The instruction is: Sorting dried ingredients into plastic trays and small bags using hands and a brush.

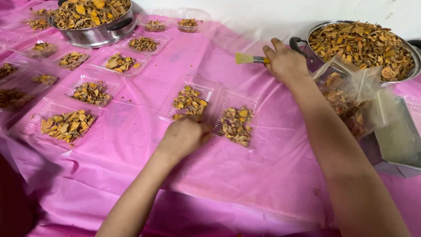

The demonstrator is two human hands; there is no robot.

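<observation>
My right hand [286, 63] is closed around a small brush [248, 58] with pale yellow bristles pointing left, held above the pink cloth. My left hand [184, 137] rests with curled fingers at the near edge of an open clear clamshell tray [218, 100]. Its left half holds yellow-brown dried slices [189, 101], its right half duller dried pieces [237, 124]. Whether the left fingers pinch anything is hidden.
Several clear trays of dried slices [68, 125] lie on the pink cloth [245, 175] at left. A steel pot [98, 33] full of slices stands at back left, another pot [364, 46] at right, beside plastic bags [351, 94] and a metal box [401, 140].
</observation>
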